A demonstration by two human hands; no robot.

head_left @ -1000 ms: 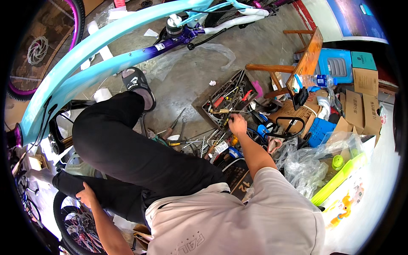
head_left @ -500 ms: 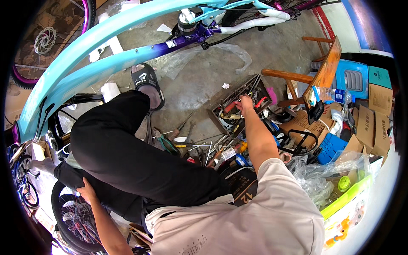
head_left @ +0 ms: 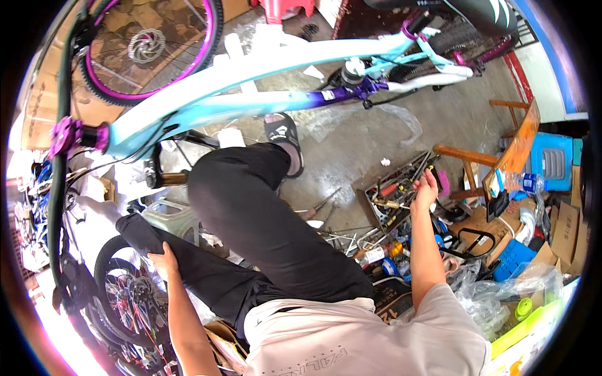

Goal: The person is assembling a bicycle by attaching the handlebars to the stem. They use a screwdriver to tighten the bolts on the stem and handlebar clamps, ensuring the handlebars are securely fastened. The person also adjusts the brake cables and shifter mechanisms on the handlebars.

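My right hand (head_left: 425,189) is raised over the right side of a metal tool tray (head_left: 369,210), its fingers curled together. Whatever they hold, if anything, is too small to make out. Inside the tray, a red-handled tool (head_left: 389,189) lies among several other hand tools. Against the black trouser leg (head_left: 200,254) rests my left hand (head_left: 165,262), thumb and fingers apart, with no tool in it. Ahead of my knees stretches a light-blue and purple bicycle frame (head_left: 251,69).
A purple-rimmed wheel (head_left: 210,37) leans at the far left. Loose tools (head_left: 323,205) lie on the floor near the tray. To the right are a wooden stool (head_left: 523,144), a blue plastic box (head_left: 552,160), cardboard and a green-edged bin (head_left: 527,329). Another tyre (head_left: 103,276) is at lower left.
My right hand has come up from the tools in the tray and its fingers now point upward. My left hand stays on the leg. The view has swung left, showing more of the bicycle.
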